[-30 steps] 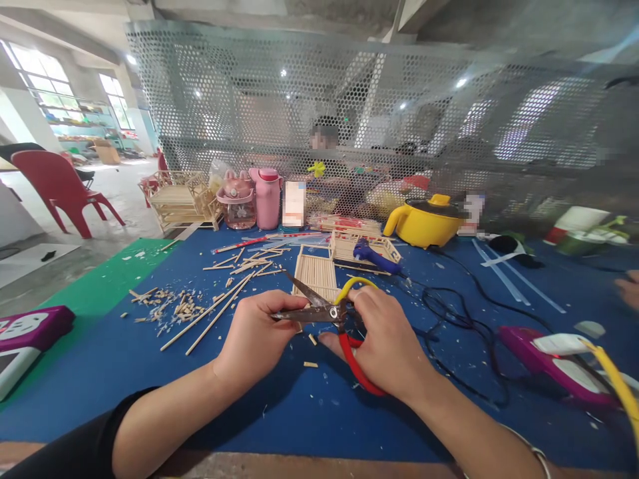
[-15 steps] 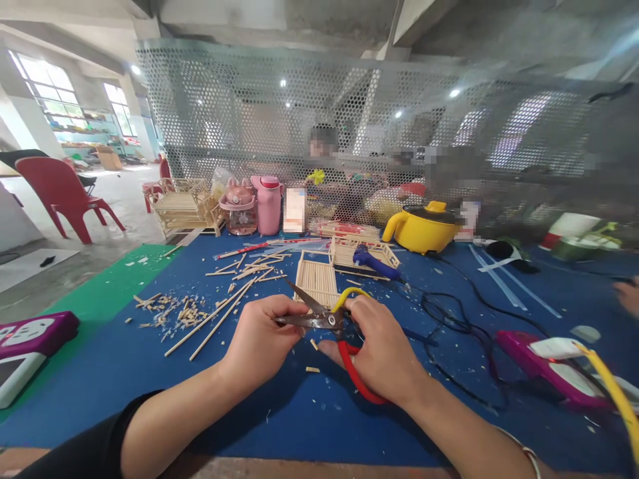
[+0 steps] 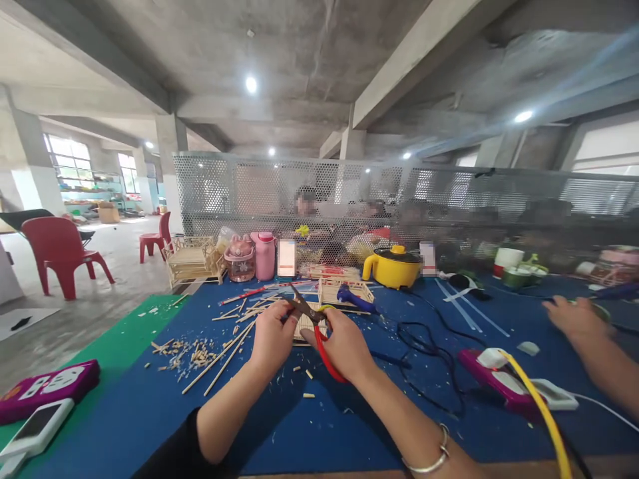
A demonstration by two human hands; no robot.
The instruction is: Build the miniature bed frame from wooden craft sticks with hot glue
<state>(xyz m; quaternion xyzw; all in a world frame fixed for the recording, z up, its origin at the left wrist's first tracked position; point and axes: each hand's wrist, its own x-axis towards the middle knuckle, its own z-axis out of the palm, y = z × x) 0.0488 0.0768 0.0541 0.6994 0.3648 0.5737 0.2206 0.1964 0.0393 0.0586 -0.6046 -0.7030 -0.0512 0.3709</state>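
The scissors are up over the middle of the blue tabletop, nearer its far edge than its near one. Their long axis runs aslant: the blades point toward the far left corner, slightly apart, and the red and yellow handles lie back toward the near right. The right hand is clamped on those handles. The left hand is at the blades, thumb and fingers curled close in; I cannot tell whether they pinch a stick or the metal.

Partly hidden under the scissors is a small stick panel. Beyond it, toward the far edge, a blue glue gun rests on a stick tray. Loose sticks and a heap of offcuts lie to the left of the hands, short of the green strip along the left edge.

As for markings, the purple box near the left edge bears a white cartoon face. A white card, standing at the far edge beside a pink flask, has its print blurred out. A yellow pot stands farther right, and another person's hand reaches in over the right side.
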